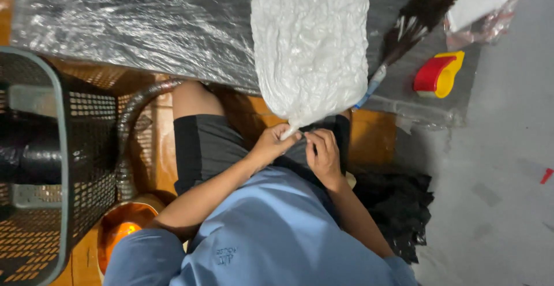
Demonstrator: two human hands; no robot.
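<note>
A big clear plastic bag (310, 38) stuffed with white material lies on the plastic-covered surface and hangs toward my lap. My left hand (271, 146) pinches the bag's twisted neck at its lower tip. My right hand (323, 153) is right beside it, fingers curled at the same tip, touching the neck. Both hands rest over my dark shorts (208, 144), above my blue shirt (277, 228).
A black mesh basket (46, 165) stands at the left, with a grey hose (130, 124) beside it. On the plastic sheet (133, 23) lie a feather duster (412, 23) and a red and yellow tape dispenser (437, 75). A black bag (398, 205) lies on the grey floor at the right.
</note>
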